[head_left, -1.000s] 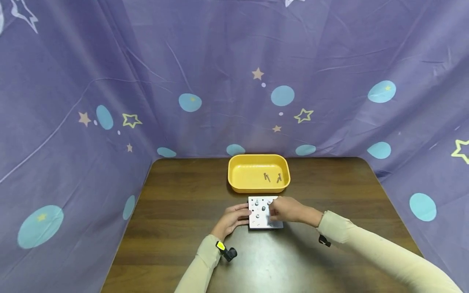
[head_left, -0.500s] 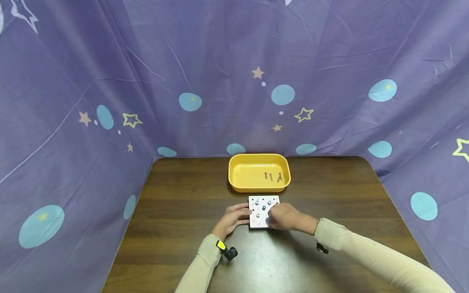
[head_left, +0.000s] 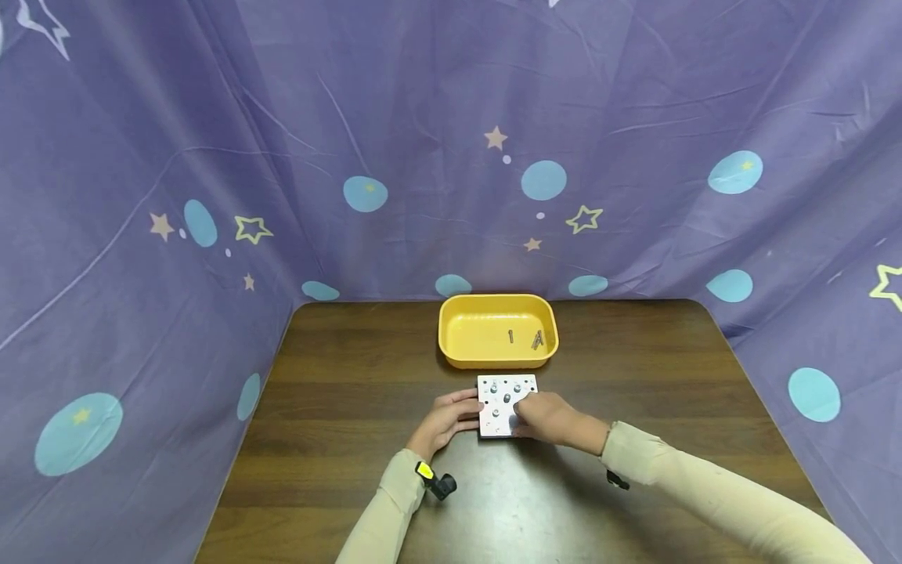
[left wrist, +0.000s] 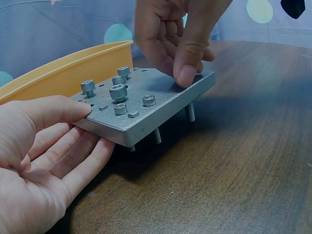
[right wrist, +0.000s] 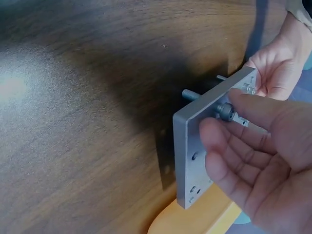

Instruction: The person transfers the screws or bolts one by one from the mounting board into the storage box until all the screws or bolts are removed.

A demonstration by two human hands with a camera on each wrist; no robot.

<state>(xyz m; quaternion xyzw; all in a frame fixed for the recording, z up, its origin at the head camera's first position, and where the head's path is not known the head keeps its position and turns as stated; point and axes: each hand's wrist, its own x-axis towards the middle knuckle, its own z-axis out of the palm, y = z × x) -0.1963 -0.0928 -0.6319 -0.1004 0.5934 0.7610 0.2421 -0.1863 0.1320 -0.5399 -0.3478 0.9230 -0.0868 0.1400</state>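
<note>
A metal plate (head_left: 503,422) studded with several socket-head bolts is held off the table. My left hand (head_left: 445,425) grips its left edge, thumb (left wrist: 78,110) on top and fingers underneath. Over the near right part of the plate, my right hand (head_left: 554,418) pinches a bolt. The right wrist view shows that bolt's head (right wrist: 225,111) between thumb and fingers, with a threaded shank (right wrist: 190,95) sticking out below the plate. Other bolts stand up at differing heights, such as a raised one (left wrist: 118,92) near the middle. My palm-side fingers cover part of the top face.
Just behind the plate stands a yellow tray (head_left: 474,363) with several loose bolts (head_left: 538,340) at its right side. The brown wooden table (head_left: 338,392) extends around both. A purple patterned curtain (head_left: 423,117) hangs behind and beside the table.
My right hand has shifted a little toward me and left over the plate. In the tray, a loose bolt has rolled right to the others. My left hand keeps its hold.
</note>
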